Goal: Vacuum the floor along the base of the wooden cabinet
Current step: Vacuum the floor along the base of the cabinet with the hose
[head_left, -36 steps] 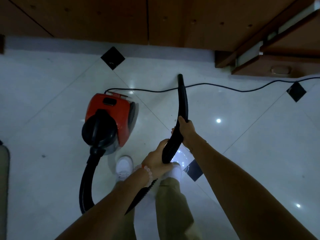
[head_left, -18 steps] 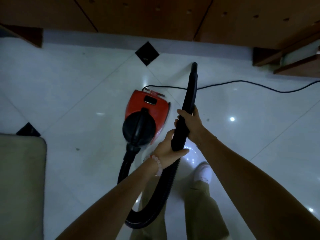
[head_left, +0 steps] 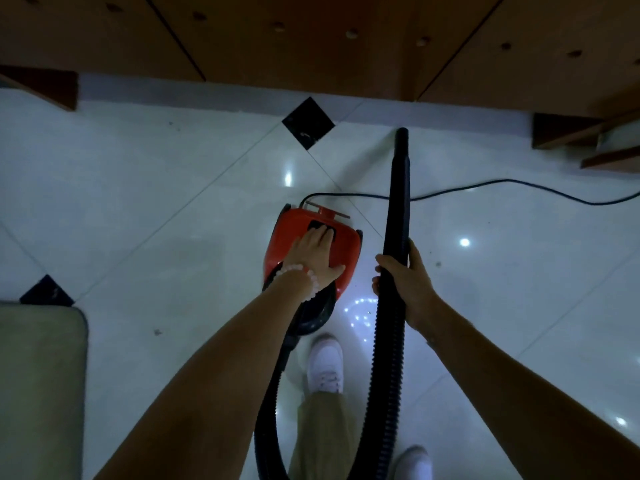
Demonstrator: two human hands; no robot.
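The right hand (head_left: 403, 284) was clamped around the black wand (head_left: 398, 202), its tip on the floor (head_left: 138, 202) just short of the wooden cabinet (head_left: 311, 43) base. The left hand (head_left: 313, 258) lay flat, fingers spread, on the red vacuum (head_left: 343, 251). Best to run the tip parallel to the base; the cord (head_left: 519, 188) crossed the right-hand floor, while the left lay open.
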